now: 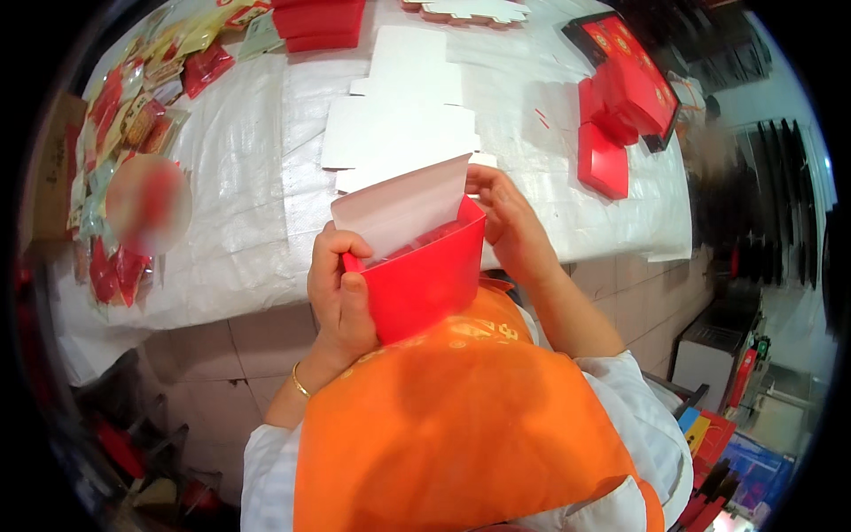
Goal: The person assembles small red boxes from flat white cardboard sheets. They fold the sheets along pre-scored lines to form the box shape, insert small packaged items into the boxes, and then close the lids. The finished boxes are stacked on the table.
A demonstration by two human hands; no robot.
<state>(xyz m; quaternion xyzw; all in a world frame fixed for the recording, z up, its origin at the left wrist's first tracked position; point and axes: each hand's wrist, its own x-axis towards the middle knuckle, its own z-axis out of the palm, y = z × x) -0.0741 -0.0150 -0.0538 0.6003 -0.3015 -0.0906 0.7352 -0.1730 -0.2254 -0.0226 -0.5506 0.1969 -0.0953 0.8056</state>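
A red cardboard box (424, 279) is held in front of my orange apron, its white-lined lid flap (403, 206) raised. Inside, red wrapped contents show along the opening, too hidden to name. My left hand (341, 293) grips the box's left end, thumb on the near face and fingers curled over the corner. At the right end, my right hand (512, 220) is beside the raised flap, fingers loosely bent and apart; some fingertips are hidden at the flap's edge.
Beyond the box lie flat white carton blanks (399, 124) on the white-covered table (239, 186). Assorted packets (133, 124) crowd the left side. Red boxes (605, 160) and a black-edged red tray (651, 75) stand at the right; another red stack (319, 25) is at the far edge.
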